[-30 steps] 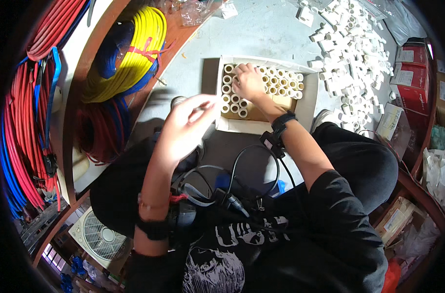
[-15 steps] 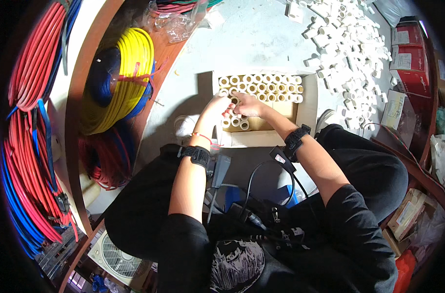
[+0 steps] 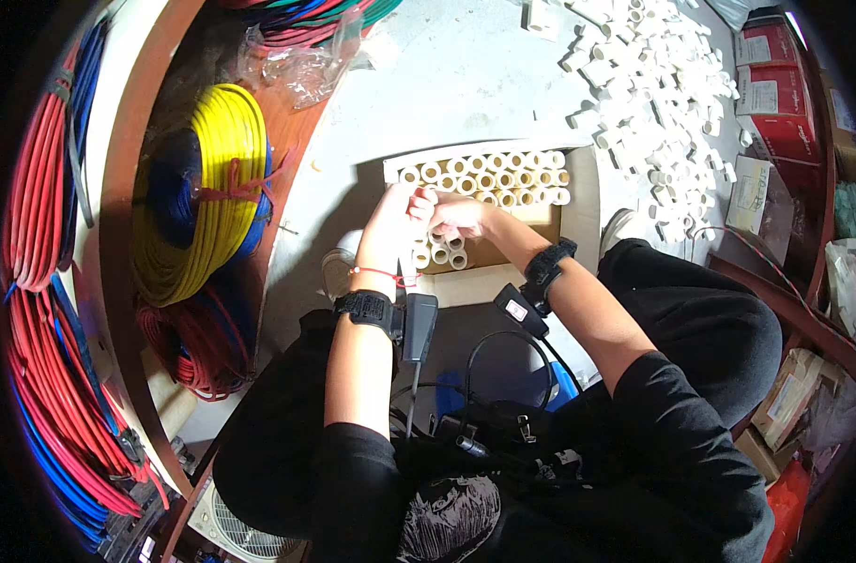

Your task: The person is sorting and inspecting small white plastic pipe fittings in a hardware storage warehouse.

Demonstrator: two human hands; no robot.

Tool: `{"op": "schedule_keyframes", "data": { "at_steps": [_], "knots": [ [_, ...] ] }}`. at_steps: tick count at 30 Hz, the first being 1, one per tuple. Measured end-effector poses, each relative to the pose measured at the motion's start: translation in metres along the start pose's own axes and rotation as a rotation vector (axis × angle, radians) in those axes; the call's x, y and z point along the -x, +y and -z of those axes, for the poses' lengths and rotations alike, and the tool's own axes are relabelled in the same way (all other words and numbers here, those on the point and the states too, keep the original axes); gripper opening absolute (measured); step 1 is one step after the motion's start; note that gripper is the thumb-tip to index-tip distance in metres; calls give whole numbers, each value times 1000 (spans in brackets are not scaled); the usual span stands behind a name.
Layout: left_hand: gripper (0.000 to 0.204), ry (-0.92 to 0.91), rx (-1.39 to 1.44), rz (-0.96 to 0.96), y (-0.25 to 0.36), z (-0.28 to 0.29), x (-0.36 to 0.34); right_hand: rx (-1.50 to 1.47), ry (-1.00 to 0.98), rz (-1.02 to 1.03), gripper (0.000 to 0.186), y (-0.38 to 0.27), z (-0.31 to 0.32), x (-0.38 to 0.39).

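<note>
Head view: left hand (image 3: 390,225) and right hand (image 3: 451,214) touching over cardboard box (image 3: 578,202) of upright white pipe fittings (image 3: 489,178); both curled shut, contents hidden. Loose fittings heap (image 3: 653,84) well apart; yellow cable coil (image 3: 198,192) left

My bare hands are working over a matt cardboard box (image 3: 578,202) of smooth white plastic fittings (image 3: 484,178); glossy plastic-sheathed yellow cable (image 3: 217,206) is gleaming left of centre.

Bare box floor (image 3: 531,220) beside packed tubes (image 3: 489,178)
</note>
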State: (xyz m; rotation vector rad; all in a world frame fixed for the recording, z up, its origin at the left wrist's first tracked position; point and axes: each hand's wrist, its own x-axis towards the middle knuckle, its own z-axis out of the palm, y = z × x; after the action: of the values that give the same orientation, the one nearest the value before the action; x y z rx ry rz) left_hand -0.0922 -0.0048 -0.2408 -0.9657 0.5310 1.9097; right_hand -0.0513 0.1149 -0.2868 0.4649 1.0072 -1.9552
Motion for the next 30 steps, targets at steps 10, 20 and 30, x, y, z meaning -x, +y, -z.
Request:
{"op": "schedule_keyframes", "data": {
  "at_steps": [10, 20, 30],
  "knots": [
    [3, 24, -291, 67, 7, 2, -17, 236, 181, 202, 38, 36, 13, -37],
    [11, 118, -386, -35, 8, 9, -4, 1128, 464, 195, 21, 23, -13, -31],
    [12, 10, -720, 49, 19, -5, 11, 1298, 777, 460, 25, -16, -5, 36]
  ]
}}
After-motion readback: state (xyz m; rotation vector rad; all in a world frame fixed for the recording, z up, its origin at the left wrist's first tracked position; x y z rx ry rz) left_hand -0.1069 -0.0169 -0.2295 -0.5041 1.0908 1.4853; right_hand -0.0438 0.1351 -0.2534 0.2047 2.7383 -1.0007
